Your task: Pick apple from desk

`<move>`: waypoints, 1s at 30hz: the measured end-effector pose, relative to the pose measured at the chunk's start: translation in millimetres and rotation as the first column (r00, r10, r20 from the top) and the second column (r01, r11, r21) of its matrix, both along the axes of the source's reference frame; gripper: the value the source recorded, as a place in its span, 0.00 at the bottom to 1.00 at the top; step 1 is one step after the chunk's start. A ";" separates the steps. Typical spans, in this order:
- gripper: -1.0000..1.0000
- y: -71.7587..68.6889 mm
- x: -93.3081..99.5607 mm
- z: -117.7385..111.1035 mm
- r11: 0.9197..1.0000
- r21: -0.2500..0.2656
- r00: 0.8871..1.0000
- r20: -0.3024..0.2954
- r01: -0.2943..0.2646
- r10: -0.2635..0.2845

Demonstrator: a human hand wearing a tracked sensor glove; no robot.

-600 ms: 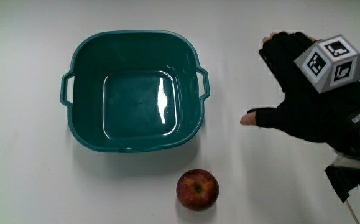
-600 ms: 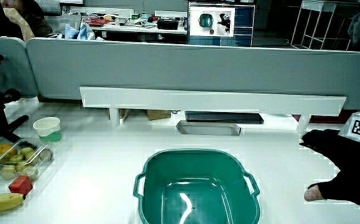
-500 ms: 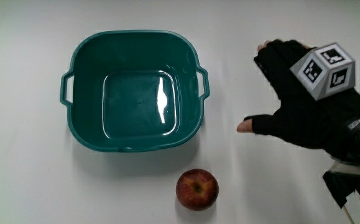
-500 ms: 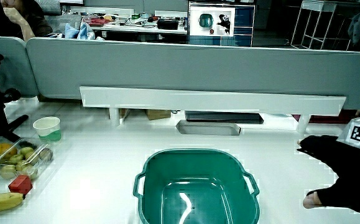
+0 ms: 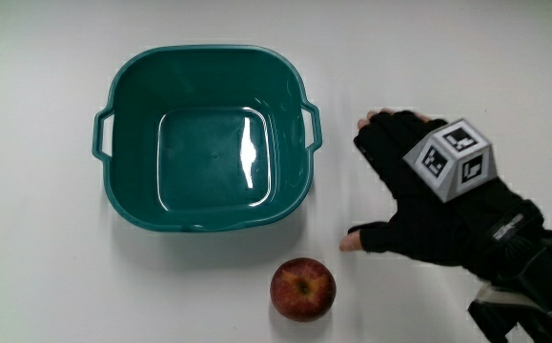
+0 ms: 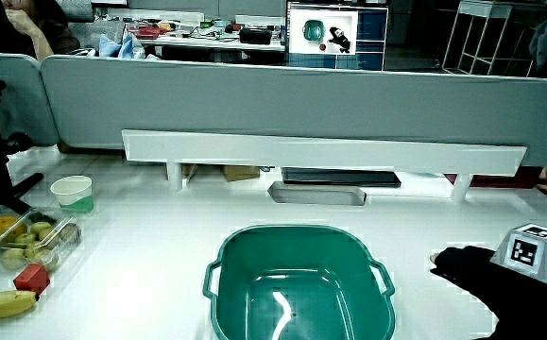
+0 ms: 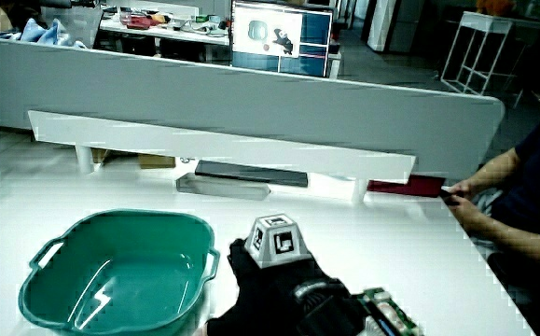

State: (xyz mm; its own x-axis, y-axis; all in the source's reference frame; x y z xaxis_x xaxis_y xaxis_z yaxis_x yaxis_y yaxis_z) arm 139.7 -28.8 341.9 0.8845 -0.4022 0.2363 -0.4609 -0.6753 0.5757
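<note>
Approach step: hand [image 5: 419, 205] spread, holding nothing, beside teal basin [image 5: 204, 138]; apple [image 5: 303, 290] untouched near desk's near edge. Next: descend over apple, close fingers.

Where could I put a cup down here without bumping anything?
The teal basin is empty inside. The white table is bare beside the red apple, away from the hand. It's tight between apple, basin and hand.
</note>
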 end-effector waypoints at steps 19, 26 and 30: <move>0.50 48.5 -34.3 22.1 0.989 -0.071 0.991 0.019 0.131 -0.130; 0.50 61.4 -40.0 30.8 0.983 -0.097 0.987 0.021 0.158 -0.157; 0.50 66.7 -42.8 34.2 0.979 -0.106 0.985 0.021 0.175 -0.174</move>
State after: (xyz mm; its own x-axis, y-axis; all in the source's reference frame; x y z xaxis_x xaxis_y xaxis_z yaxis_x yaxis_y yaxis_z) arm 96.9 37.9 376.1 0.8002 -0.5217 0.2959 -0.5728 -0.5188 0.6346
